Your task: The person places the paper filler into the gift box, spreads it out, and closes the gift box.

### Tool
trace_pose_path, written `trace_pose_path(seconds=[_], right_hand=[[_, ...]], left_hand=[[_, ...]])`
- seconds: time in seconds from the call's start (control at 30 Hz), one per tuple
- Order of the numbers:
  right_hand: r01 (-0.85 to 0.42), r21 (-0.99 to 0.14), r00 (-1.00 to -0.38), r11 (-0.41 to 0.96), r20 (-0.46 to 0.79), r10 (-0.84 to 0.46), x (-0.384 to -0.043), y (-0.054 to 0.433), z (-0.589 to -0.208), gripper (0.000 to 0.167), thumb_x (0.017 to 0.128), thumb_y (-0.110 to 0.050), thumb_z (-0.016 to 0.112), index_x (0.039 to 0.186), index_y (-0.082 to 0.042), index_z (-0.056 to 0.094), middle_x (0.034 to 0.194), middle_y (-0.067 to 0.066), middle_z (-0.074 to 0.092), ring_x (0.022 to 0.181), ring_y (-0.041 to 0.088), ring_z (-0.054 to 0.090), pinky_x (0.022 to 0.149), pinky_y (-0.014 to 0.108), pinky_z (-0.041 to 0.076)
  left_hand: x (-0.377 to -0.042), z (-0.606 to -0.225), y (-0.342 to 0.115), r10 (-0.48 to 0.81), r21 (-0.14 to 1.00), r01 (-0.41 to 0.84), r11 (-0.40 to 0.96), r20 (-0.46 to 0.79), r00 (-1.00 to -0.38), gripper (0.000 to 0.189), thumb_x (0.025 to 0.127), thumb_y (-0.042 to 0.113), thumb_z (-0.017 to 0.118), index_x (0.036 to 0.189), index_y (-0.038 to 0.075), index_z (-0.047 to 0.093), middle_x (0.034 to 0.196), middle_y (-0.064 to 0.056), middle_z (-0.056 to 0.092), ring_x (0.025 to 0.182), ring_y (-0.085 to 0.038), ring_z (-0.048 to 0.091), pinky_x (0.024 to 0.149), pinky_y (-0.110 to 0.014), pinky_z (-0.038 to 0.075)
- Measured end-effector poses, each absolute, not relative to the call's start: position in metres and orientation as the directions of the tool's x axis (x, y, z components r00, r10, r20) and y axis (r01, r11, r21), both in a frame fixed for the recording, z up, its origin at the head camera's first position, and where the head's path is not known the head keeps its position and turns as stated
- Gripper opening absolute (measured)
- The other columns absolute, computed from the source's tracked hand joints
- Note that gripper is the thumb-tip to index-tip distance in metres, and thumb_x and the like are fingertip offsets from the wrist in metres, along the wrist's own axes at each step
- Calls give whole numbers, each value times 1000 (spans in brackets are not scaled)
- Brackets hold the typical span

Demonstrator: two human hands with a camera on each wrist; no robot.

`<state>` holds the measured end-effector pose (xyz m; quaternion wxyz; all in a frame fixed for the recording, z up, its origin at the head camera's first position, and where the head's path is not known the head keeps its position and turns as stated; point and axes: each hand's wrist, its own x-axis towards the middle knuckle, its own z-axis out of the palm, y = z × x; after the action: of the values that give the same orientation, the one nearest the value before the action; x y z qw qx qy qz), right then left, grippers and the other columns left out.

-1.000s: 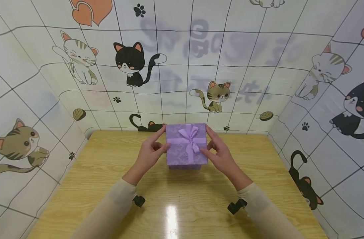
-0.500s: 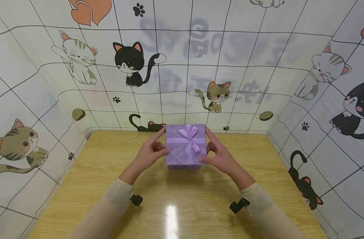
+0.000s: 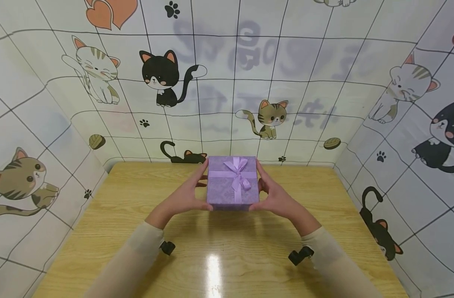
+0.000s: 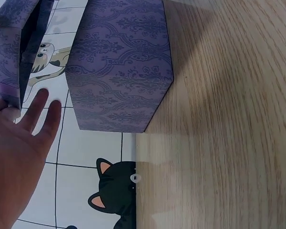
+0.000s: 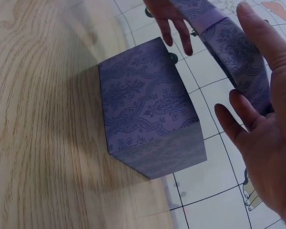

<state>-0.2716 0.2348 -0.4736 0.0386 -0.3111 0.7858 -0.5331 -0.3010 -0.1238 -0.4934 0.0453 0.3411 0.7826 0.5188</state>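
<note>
A purple square gift-box lid (image 3: 227, 188) with a lilac ribbon bow on top is between my two hands. My left hand (image 3: 186, 196) grips its left side, thumb at the near corner and fingers along the edge. My right hand (image 3: 277, 200) holds the right side the same way. In the left wrist view the lid (image 4: 7, 52) is raised apart from the box base (image 4: 121, 67), with a gap showing the wall behind. The patterned base (image 5: 148, 95) stands upright on the table in the right wrist view; from the head view the lid mostly hides it.
The wooden table (image 3: 137, 248) extends around the box on both sides and in front. Behind it hangs a white, grid-lined backdrop (image 3: 219, 91) with cartoon cats, which continues along both sides. Small black devices sit at both wrists.
Both thumbs have slid down the lid's sides to its near corners. The lid's near face now shows below its top, where a narrower strip of the base showed before.
</note>
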Motion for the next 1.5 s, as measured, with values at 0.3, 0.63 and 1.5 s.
trace_pose_path(seconds=[0.3, 0.63, 1.5], right_hand=[[-481, -828, -782, 286, 258, -567, -272, 237, -475, 158, 74, -6, 105, 178, -18, -13, 108, 14, 65, 97, 28, 67, 97, 39, 56], [-528, -715, -809, 459, 260, -526, -275, 239, -476, 152, 79, -39, 104, 179, -29, -10, 185, 9, 6, 168, 35, 12, 129, 71, 19], [-420, -729, -868, 541, 148, -474, -315, 240, -491, 136, 86, -51, 96, 181, -26, 2, 185, 12, 11, 168, 40, 12, 128, 73, 17]], left_hand=[[-297, -491, -124, 539, 704, 565, 431, 301, -787, 150, 72, 53, 105, 181, 27, 5, 185, -2, 15, 168, -30, 20, 130, -62, 25], [-300, -490, -127, 522, 612, 599, 516, 329, -787, 143, 75, 64, 98, 181, 30, 8, 184, 4, 16, 167, -32, 25, 129, -65, 27], [-332, -506, -127, 502, 650, 546, 529, 279, -818, 116, 91, 63, 85, 180, 31, 18, 182, -1, 26, 167, -36, 26, 130, -65, 25]])
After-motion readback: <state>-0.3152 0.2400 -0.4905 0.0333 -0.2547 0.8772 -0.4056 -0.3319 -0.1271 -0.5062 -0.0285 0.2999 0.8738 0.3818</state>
